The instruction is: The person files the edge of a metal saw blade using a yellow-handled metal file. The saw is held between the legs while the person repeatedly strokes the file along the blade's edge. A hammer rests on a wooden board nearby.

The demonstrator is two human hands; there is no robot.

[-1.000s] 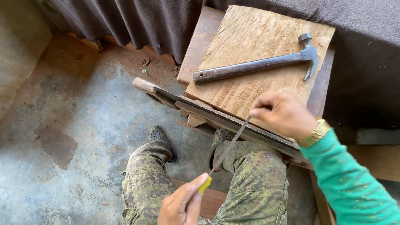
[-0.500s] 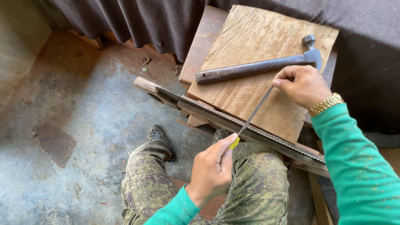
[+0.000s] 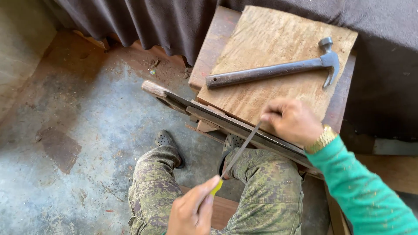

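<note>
Filing stroke in hand, by the look of it: slim file (image 3: 238,152) laid across the top edge of a saw blade (image 3: 244,130) clamped between wooden strips at the near edge of the wood block (image 3: 270,65). Left hand (image 3: 191,213) pinching the yellow handle end, fingers closed. Right hand (image 3: 292,121) gripping the far tip. Long axis diagonal, tip pointing far-right, handle near-left. Next move likely needs a level, straight push. Hammer (image 3: 274,69) lying idle on block, head to the right.

Green sleeve (image 3: 361,187), gold watch (image 3: 321,140), camouflage trousers (image 3: 265,196).
</note>
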